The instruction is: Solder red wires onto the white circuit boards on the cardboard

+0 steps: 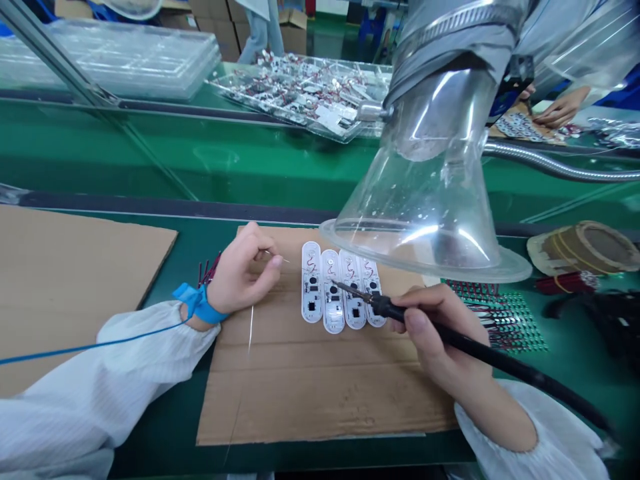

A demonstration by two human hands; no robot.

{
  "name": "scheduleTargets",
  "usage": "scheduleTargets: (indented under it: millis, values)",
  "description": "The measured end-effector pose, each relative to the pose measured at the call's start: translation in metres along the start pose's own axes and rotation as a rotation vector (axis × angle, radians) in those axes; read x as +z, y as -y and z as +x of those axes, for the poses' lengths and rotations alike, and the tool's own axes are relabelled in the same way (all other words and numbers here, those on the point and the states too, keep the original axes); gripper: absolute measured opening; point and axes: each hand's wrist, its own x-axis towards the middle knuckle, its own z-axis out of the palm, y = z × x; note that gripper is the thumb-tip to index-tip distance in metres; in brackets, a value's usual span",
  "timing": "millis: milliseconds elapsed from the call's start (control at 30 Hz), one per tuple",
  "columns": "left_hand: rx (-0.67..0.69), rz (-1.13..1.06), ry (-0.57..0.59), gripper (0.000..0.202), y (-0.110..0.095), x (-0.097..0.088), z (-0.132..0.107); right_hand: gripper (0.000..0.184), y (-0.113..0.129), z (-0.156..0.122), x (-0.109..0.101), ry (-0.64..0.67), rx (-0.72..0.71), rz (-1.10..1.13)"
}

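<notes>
Several white oblong circuit boards (333, 313) lie side by side on a cardboard sheet (320, 393), with thin red wires on their upper parts. My right hand (443, 333) grips a black soldering iron (395, 310), its tip over the second board from the left. Left of the boards, my left hand (250, 267) is closed in a pinch on a thin wire-like strand (277, 256), probably solder wire, whose end points toward the boards. A blue wrist strap (197, 305) with a cord circles my left wrist.
A clear fume-extractor hood (420, 207) hangs low over the boards' right side. Small green boards with red wires (515, 320) lie right, near a tape-like roll (585, 248). Behind the ledge are a tray of parts (305, 93), clear trays (125, 60) and another person's hand (563, 109).
</notes>
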Motion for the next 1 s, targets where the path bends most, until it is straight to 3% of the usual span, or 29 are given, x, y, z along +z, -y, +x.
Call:
scheduleTargets:
  millis: [133, 267, 400, 600, 833, 1000]
  values:
    - [-0.025, -0.024, 0.026, 0.019, -0.001, 0.002, 0.000, 0.017, -0.005, -0.003, 0.022, -0.144, 0.045, 0.129]
    - [-0.007, -0.038, 0.065, 0.020, -0.002, 0.002, 0.003, 0.015, -0.018, -0.002, 0.038, -0.118, 0.044, 0.085]
    - [-0.007, -0.034, 0.075, 0.018, -0.002, 0.003, 0.003, 0.018, -0.024, -0.002, 0.040, -0.073, 0.061, 0.021]
    - [-0.019, -0.030, 0.113, 0.017, -0.003, 0.003, 0.003, 0.022, -0.012, 0.007, 0.042, -0.058, -0.027, -0.050]
    - [0.021, -0.021, 0.163, 0.017, -0.003, 0.006, 0.002, 0.021, -0.007, 0.008, 0.042, -0.064, -0.030, -0.081]
    - [0.016, -0.028, 0.106, 0.019, -0.003, 0.004, 0.001, 0.018, -0.013, 0.006, 0.041, -0.058, -0.016, -0.068]
